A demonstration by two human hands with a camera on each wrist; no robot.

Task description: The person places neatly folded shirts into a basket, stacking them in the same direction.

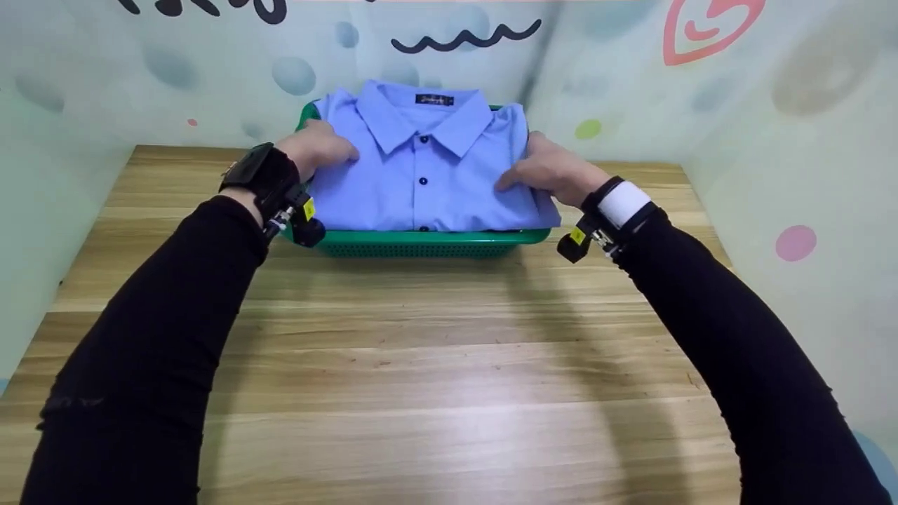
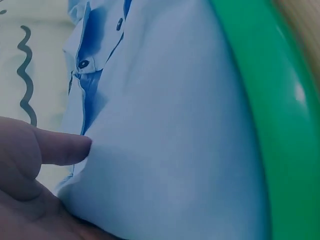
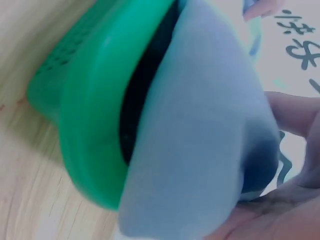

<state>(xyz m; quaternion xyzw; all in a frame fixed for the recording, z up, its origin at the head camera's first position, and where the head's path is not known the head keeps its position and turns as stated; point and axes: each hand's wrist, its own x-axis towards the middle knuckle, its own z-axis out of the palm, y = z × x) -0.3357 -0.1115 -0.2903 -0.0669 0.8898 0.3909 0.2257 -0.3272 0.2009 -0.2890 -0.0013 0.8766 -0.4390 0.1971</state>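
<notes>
A folded light-blue button-up shirt (image 1: 456,189) lies collar-away in a green plastic basket (image 1: 421,238). At the shirt's left side my left hand (image 1: 321,149) grips the edge, thumb on top and the other fingers beneath. My right hand (image 1: 554,168) grips the opposite side the same way. In the left wrist view the thumb of the left hand (image 2: 30,170) presses the cloth near the collar. The right wrist view has the right hand (image 3: 295,190) around the shirt's side, with a dark gap between the cloth and the basket rim (image 3: 95,135).
The basket stands on a wooden table (image 1: 421,365) near the back wall. A patterned backdrop (image 1: 596,77) with black writing rises behind and along both sides. A wrist strap with a small camera sits on each of my wrists.
</notes>
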